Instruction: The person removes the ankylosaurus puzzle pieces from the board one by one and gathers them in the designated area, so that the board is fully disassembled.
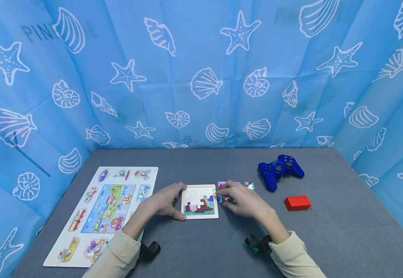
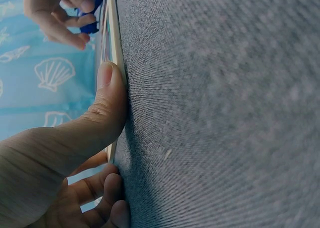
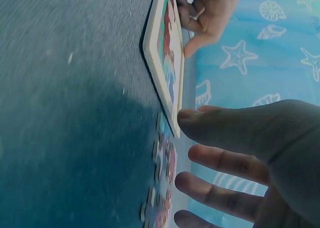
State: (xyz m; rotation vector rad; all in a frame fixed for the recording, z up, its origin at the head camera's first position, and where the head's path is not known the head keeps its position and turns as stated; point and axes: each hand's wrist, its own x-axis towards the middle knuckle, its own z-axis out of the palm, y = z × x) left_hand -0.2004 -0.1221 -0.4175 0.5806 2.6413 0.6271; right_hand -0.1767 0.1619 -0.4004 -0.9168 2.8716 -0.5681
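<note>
A small wooden jigsaw tray (image 1: 199, 218), partly filled with colourful pieces along its bottom and right, lies flat on the table. My left hand (image 1: 166, 200) holds its left side, the thumb at the near corner and a finger at the far one. In the left wrist view the thumb (image 2: 111, 83) presses the tray's rim. My right hand (image 1: 241, 199) hovers at the tray's right edge, over loose jigsaw pieces (image 1: 250, 185). Its fingers (image 3: 220, 193) are spread in the right wrist view, and no piece shows between them. The hand partly covers those pieces.
A large vehicle peg puzzle board (image 1: 118, 173) lies on the left, partly under the left forearm. At right are a blue game controller (image 1: 280, 170) and a red block (image 1: 297, 203). A blue seashell curtain (image 1: 204, 112) hangs behind the grey table (image 1: 201, 251).
</note>
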